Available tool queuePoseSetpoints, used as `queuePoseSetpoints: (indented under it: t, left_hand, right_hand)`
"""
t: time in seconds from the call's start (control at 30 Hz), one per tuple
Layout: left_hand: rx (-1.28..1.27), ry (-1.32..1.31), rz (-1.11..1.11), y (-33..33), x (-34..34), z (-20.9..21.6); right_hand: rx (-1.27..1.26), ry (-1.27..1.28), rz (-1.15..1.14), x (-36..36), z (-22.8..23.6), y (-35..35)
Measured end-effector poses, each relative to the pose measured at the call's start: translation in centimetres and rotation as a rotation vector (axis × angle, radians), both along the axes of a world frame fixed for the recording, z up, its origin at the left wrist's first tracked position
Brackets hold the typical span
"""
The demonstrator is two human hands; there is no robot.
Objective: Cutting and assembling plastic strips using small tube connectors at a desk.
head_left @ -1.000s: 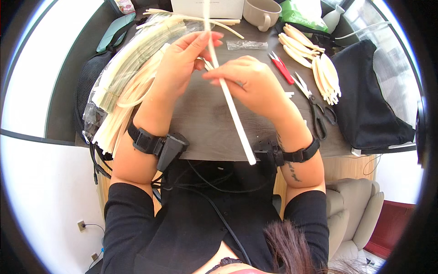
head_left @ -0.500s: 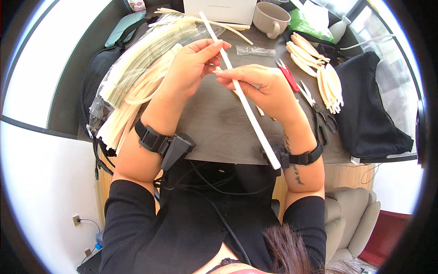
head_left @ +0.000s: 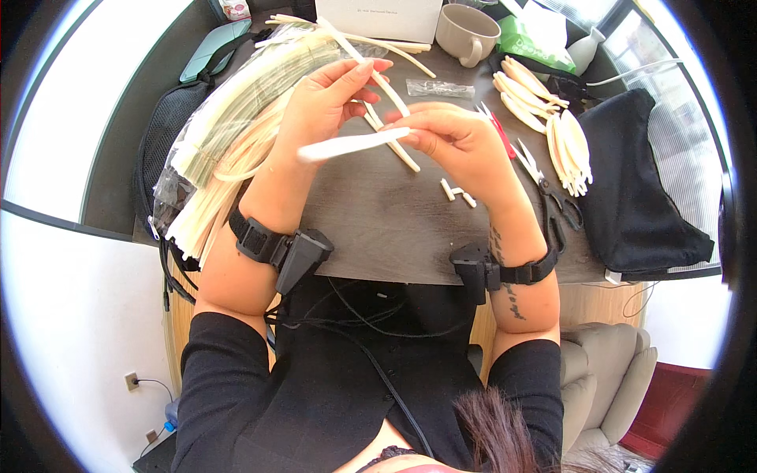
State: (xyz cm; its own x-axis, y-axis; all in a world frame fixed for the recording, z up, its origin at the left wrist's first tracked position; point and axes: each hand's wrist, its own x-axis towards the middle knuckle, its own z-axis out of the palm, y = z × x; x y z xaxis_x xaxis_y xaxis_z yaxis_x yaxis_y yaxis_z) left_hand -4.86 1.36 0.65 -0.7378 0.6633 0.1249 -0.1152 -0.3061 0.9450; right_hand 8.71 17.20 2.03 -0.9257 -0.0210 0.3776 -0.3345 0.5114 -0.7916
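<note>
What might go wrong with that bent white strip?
The white strip turns sharply at the right hand, so it might crease or crack there. If that hand's grip slips, the loose end might spring outward. Also, the black-handled scissors lie close beside the right forearm, which might bump them.

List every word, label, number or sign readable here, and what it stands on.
White box: one line of small print, too small to read surely.
Green package: pale lettering, which I won't copy out.
Right forearm: dark marks, too small to make out.
Pale strip in the right hand: no lettering visible.
</note>
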Motion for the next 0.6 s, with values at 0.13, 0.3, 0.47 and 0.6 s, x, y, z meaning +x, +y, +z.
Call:
queuePoseSetpoints:
  t: [0.13,0.3,0.47,0.6]
  left_hand:
    - [0.058,0.02,-0.017,-0.16,-0.15,0.05]
    - [0.121,0.012,0.015,-0.13,0.14,0.22]
    - [0.137,0.019,0.009,-0.22,-0.08,0.17]
    - [0.152,0.015,-0.005,-0.18,-0.13,0.05]
  right_hand:
    - [-0.208,0.09,0.012,-0.18,-0.16,-0.04]
    - [-0.346,-0.067,0.017,-0.31,-0.27,0.61]
    - [-0.433,-0.209,0.068,-0.46,-0.28,0.76]
    - [-0.394,-0.264,0.051,-0.35,0.07,0.85]
